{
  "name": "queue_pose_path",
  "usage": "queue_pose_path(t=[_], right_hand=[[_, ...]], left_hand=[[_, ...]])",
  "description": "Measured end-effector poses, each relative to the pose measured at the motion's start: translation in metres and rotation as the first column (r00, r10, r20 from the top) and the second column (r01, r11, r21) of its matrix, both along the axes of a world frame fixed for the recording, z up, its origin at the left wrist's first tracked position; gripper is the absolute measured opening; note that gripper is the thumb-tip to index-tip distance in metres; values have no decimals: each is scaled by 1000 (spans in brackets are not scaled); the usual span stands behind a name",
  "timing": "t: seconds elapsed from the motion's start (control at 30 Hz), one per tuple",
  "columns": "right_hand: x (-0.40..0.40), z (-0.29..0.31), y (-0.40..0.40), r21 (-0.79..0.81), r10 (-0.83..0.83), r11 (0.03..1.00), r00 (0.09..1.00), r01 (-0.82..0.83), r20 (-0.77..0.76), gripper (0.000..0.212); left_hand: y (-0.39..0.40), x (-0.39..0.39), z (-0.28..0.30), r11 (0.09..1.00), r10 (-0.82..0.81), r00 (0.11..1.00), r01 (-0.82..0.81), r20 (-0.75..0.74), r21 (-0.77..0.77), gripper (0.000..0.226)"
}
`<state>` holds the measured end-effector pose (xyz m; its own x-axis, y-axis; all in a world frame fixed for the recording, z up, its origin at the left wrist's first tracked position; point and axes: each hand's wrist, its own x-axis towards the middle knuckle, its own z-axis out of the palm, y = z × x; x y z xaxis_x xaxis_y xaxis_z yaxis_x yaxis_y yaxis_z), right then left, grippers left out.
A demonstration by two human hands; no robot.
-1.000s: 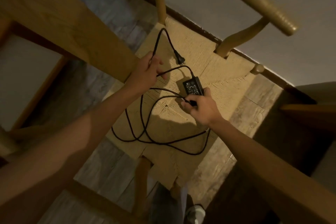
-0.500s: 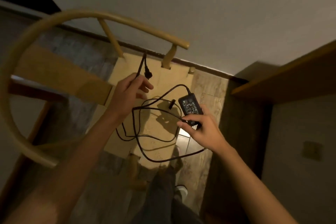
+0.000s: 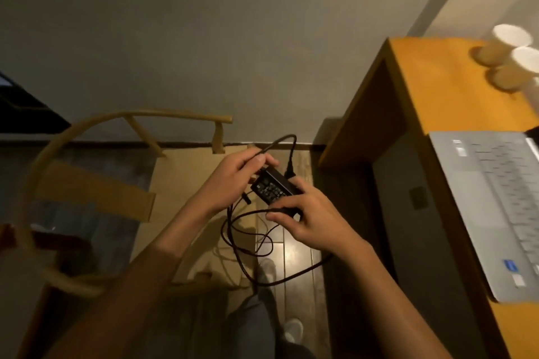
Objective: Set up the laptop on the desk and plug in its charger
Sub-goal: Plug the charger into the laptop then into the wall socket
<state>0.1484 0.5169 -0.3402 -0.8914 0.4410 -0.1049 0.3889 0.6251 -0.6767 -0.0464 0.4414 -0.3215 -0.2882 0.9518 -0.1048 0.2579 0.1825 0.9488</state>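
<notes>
A black charger brick [image 3: 272,189] with a label is held in the air between both hands. My right hand [image 3: 309,218] grips its near end. My left hand [image 3: 233,178] pinches the black cable [image 3: 280,141] that loops up from the brick's far end. More cable [image 3: 256,253] hangs in loose loops below the hands, above the floor. An open silver laptop [image 3: 493,201] lies on the wooden desk [image 3: 446,96] at the right; only its keyboard half shows. A wall socket plate [image 3: 418,197] sits low on the wall under the desk.
A wooden chair [image 3: 186,181] with a curved backrest and woven seat stands at the left, against the wall. Two pale cups [image 3: 507,49] stand at the desk's far end. My feet [image 3: 291,329] are on the wooden floor between chair and desk.
Both hands lifted the charger brick and cable off the chair seat and brought them together. The view swung right, and the desk with the laptop came into sight.
</notes>
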Motion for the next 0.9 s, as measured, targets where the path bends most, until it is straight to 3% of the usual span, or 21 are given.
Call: queue_pose_path(t=[0.13, 0.23, 0.37, 0.5, 0.63, 0.73, 0.83, 0.9], right_hand=[[34, 29, -10, 50, 16, 999, 1000, -17, 16, 28], [54, 45, -17, 81, 12, 997, 1000, -14, 15, 28], [73, 58, -26, 43, -15, 999, 1000, 15, 0, 28], [90, 60, -35, -84, -129, 989, 988, 123, -79, 30], [118, 66, -38, -162, -339, 933, 935, 321, -102, 32], [140, 69, -43, -154, -499, 866, 826, 475, -260, 34], [154, 74, -52, -253, -629, 766, 607, 591, -485, 22], [156, 83, -59, -416, -720, 681, 449, 603, -529, 14]], left_hand=[[-10, 24, 26, 984, -178, 972, 179, -153, -9, 24], [-14, 46, 41, 947, -309, 877, 319, -368, -36, 23], [-13, 74, 51, 941, -273, 744, 339, -610, -7, 29], [-8, 93, 44, 952, -186, 774, 295, -605, 86, 38], [-3, 99, 40, 970, -115, 873, 202, -474, 135, 36], [-1, 99, 46, 984, -25, 936, 84, -351, 156, 31], [1, 102, 52, 981, 25, 964, 28, -266, 193, 32], [2, 105, 55, 976, 34, 965, 24, -261, 216, 34]])
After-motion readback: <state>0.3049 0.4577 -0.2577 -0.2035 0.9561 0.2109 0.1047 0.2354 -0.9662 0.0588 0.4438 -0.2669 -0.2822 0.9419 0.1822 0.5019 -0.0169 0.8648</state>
